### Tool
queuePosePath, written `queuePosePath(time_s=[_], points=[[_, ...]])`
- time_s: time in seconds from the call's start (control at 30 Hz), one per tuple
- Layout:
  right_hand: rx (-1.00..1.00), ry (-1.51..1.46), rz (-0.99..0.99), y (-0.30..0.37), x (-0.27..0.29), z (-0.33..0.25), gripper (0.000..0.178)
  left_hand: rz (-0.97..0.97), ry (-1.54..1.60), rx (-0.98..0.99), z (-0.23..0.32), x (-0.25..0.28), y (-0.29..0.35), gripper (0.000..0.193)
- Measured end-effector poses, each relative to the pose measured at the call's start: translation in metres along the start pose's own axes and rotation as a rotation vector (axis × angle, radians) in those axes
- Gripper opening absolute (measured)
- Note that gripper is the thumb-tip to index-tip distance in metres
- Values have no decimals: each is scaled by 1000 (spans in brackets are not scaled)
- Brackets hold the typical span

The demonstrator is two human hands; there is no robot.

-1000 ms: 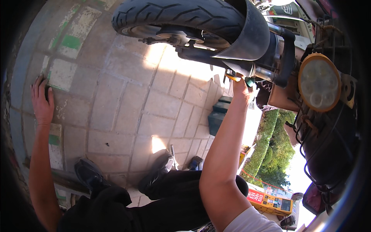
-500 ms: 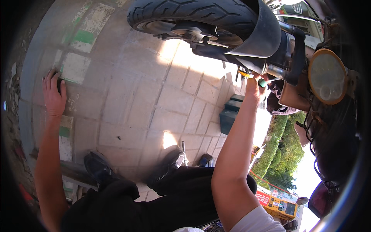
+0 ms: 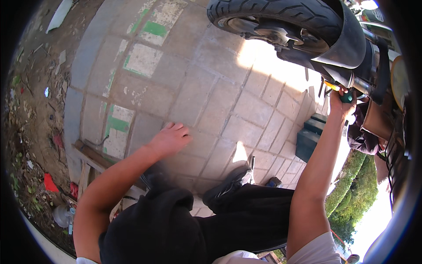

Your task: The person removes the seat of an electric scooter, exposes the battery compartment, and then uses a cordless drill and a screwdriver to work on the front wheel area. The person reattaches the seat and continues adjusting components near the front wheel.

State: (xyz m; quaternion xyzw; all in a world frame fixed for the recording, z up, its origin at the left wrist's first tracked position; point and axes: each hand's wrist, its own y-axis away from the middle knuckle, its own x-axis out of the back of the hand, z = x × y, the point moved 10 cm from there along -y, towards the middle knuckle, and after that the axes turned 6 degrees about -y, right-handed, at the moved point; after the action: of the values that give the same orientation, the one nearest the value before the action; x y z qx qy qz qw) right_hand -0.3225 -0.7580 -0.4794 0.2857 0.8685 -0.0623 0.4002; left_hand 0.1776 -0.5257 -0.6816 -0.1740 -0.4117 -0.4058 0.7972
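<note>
The green object could slip and knock the fork tube, just beside the grip, if the right hand loosens. Its fingers close around that object (partly hidden); the left hand, well apart leftward, is loosely spread, seemingly empty.

The paved floor is of pale colour and bears worn white and green paint; on it rest a dark green box and a small dark object, while bare soil at left carries a red scrap and a white piece
</note>
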Motion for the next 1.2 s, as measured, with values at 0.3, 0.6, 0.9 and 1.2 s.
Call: queuePosePath(time_s=[0.3,0.6,0.9,1.2], points=[[-49,325,73,86,-14,38,19,-102,-126,-35,16,-17,-7,12],[-593,1310,-90,200,76,163,27,-224,302,173,26,-47,-20,23],[-430,1543,-1007,308,-76,193,61,-279,1830,487,101,80,-87,40],[-530,1515,-1616,422,-198,-23,78,-509,1457,394,139,178,-84,44]])
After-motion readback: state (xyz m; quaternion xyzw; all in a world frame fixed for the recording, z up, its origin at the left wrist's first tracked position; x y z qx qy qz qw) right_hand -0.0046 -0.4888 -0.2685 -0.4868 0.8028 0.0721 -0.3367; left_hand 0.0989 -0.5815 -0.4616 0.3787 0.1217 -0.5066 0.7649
